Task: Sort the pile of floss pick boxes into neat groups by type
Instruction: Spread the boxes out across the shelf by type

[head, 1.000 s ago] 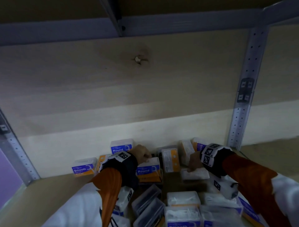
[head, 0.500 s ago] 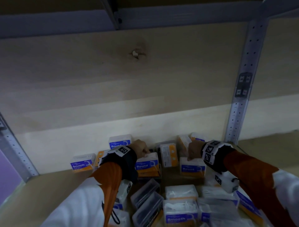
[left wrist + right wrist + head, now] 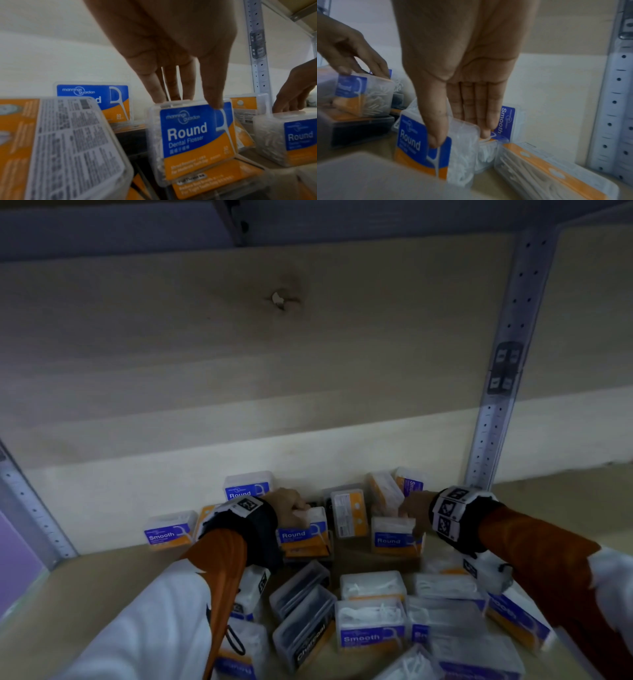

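My left hand (image 3: 291,508) pinches the top of an upright "Round" box (image 3: 192,136) between thumb and fingers; that box (image 3: 301,534) stands on a dark box near the shelf's back wall. My right hand (image 3: 411,508) grips a second upright "Round" box (image 3: 394,537), thumb on its label and fingers behind it (image 3: 426,143). Another "Round" box (image 3: 246,486) stands against the wall behind my left hand. A "Smooth" box (image 3: 169,530) stands at the far left. A further "Smooth" box (image 3: 505,121) leans on the wall behind my right hand.
Several loose boxes lie in front, among them a "Charcoal" box (image 3: 308,635) and a "Smooth" box (image 3: 371,628). An orange-backed box (image 3: 349,513) stands between my hands. A perforated metal post (image 3: 493,412) rises at the right. Bare shelf board (image 3: 85,594) lies at the left.
My right hand has stood a flat-lying "Round" box upright and now holds it by the top. My left hand has stayed on its "Round" box.
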### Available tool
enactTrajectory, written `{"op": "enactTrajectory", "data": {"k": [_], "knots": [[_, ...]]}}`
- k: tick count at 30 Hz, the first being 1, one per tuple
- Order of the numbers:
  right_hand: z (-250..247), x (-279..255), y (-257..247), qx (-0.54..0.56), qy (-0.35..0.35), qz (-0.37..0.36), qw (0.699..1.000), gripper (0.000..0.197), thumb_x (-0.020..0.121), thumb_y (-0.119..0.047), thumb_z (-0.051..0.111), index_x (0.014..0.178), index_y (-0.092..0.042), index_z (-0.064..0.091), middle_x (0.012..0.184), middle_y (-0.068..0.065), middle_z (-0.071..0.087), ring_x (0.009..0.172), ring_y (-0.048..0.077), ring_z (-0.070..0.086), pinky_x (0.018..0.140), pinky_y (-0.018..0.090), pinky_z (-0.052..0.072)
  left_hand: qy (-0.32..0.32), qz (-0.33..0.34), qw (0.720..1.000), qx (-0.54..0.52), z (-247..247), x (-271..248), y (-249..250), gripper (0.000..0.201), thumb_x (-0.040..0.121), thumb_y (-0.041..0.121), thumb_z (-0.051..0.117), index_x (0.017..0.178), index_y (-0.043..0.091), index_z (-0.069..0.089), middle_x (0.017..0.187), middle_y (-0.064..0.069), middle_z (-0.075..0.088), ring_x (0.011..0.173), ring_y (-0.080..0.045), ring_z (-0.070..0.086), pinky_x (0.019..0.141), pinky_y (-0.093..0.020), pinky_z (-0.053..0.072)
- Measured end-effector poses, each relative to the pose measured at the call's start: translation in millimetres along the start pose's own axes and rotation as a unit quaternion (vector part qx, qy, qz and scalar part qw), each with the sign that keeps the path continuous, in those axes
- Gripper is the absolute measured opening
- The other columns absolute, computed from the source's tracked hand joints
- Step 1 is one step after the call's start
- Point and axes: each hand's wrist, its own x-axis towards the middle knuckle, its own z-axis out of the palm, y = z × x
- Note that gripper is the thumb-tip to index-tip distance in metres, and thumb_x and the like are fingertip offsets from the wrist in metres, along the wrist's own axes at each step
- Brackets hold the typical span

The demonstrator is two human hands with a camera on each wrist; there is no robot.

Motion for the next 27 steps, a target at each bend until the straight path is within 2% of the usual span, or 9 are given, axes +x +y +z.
{"op": "enactTrajectory", "data": {"k": [3, 10, 13, 15, 18, 20, 23, 25, 27], "knots": [[0, -4, -4, -0.010, 0.014, 0.001, 1.000, 0.064, 0.094, -0.025, 0.057, 0.147, -0.007, 0.027, 0.151, 0.012, 0.032, 0.139, 0.025, 0.033, 0.110, 0.031, 0.029, -0.019, 0.008, 0.999, 0.049, 1, -1, 0, 0.054, 0.088, 0.021, 0.062, 0.139, 0.014, 0.045, 0.141, -0.009, 0.046, 0.129, -0.024, 0.045, 0.105, -0.034, 0.037], [-7, -26, -5, -0.006, 0.081, -0.003, 0.997, 0.051, 0.097, -0.028, 0.050, 0.140, -0.003, 0.041, 0.144, 0.015, 0.044, 0.131, 0.027, 0.045, 0.109, 0.033, 0.038, -0.001, 0.008, 0.993, 0.116, 0, -13, 5, 0.045, 0.090, 0.015, 0.056, 0.134, 0.012, 0.048, 0.137, -0.011, 0.050, 0.125, -0.026, 0.049, 0.103, -0.036, 0.041], [-14, -40, -7, 0.008, 0.117, -0.002, 0.993, 0.054, 0.097, -0.032, 0.049, 0.145, -0.010, 0.036, 0.147, 0.011, 0.040, 0.133, 0.024, 0.043, 0.108, 0.031, 0.037, 0.021, 0.003, 0.992, 0.124, -4, -24, 5, 0.045, 0.092, 0.015, 0.053, 0.136, 0.012, 0.045, 0.137, -0.011, 0.049, 0.125, -0.027, 0.049, 0.100, -0.034, 0.040], [-21, -52, -12, 0.002, 0.148, -0.003, 0.989, 0.049, 0.095, -0.032, 0.050, 0.139, -0.010, 0.045, 0.139, 0.010, 0.050, 0.125, 0.023, 0.051, 0.102, 0.031, 0.043, 0.040, 0.004, 0.992, 0.120, -9, -34, 4, 0.050, 0.093, 0.017, 0.052, 0.141, 0.015, 0.039, 0.141, -0.009, 0.046, 0.128, -0.026, 0.046, 0.100, -0.032, 0.038], [-32, -70, -25, 0.005, 0.186, -0.012, 0.982, 0.036, 0.092, -0.033, 0.053, 0.121, -0.013, 0.060, 0.122, 0.009, 0.063, 0.109, 0.023, 0.061, 0.089, 0.030, 0.048, 0.074, -0.001, 0.990, 0.121, -20, -55, 1, 0.059, 0.092, 0.020, 0.054, 0.147, 0.016, 0.031, 0.146, -0.010, 0.041, 0.132, -0.026, 0.042, 0.103, -0.030, 0.036], [-38, -82, -35, 0.031, 0.211, -0.028, 0.977, 0.035, 0.091, -0.034, 0.055, 0.119, -0.013, 0.060, 0.120, 0.009, 0.064, 0.108, 0.023, 0.060, 0.088, 0.029, 0.047, 0.104, -0.006, 0.987, 0.122, -26, -73, -4, 0.059, 0.090, 0.022, 0.056, 0.145, 0.015, 0.035, 0.143, -0.010, 0.045, 0.129, -0.026, 0.046, 0.100, -0.030, 0.038], [-44, -100, -55, 0.069, 0.243, -0.047, 0.966, 0.046, 0.092, -0.037, 0.054, 0.133, -0.015, 0.051, 0.131, 0.006, 0.057, 0.117, 0.022, 0.055, 0.091, 0.027, 0.043, 0.129, -0.031, 0.984, 0.121, -30, -102, -16, 0.053, 0.088, 0.027, 0.057, 0.139, 0.015, 0.045, 0.133, -0.011, 0.055, 0.120, -0.025, 0.053, 0.093, -0.029, 0.043], [-48, -111, -72, 0.087, 0.257, -0.052, 0.961, 0.052, 0.092, -0.039, 0.055, 0.138, -0.016, 0.046, 0.134, 0.006, 0.055, 0.119, 0.022, 0.053, 0.086, 0.024, 0.041, 0.134, -0.059, 0.982, 0.119, -31, -123, -27, 0.050, 0.087, 0.028, 0.059, 0.134, 0.015, 0.050, 0.127, -0.011, 0.059, 0.116, -0.028, 0.056, 0.090, -0.032, 0.045], [-52, -122, -90, 0.101, 0.269, -0.064, 0.956, 0.053, 0.090, -0.042, 0.056, 0.136, -0.018, 0.047, 0.131, 0.004, 0.057, 0.117, 0.021, 0.053, 0.080, 0.021, 0.036, 0.131, -0.083, 0.982, 0.111, -29, -143, -40, 0.044, 0.085, 0.028, 0.061, 0.127, 0.014, 0.056, 0.121, -0.010, 0.063, 0.109, -0.027, 0.059, 0.084, -0.031, 0.047]]}}
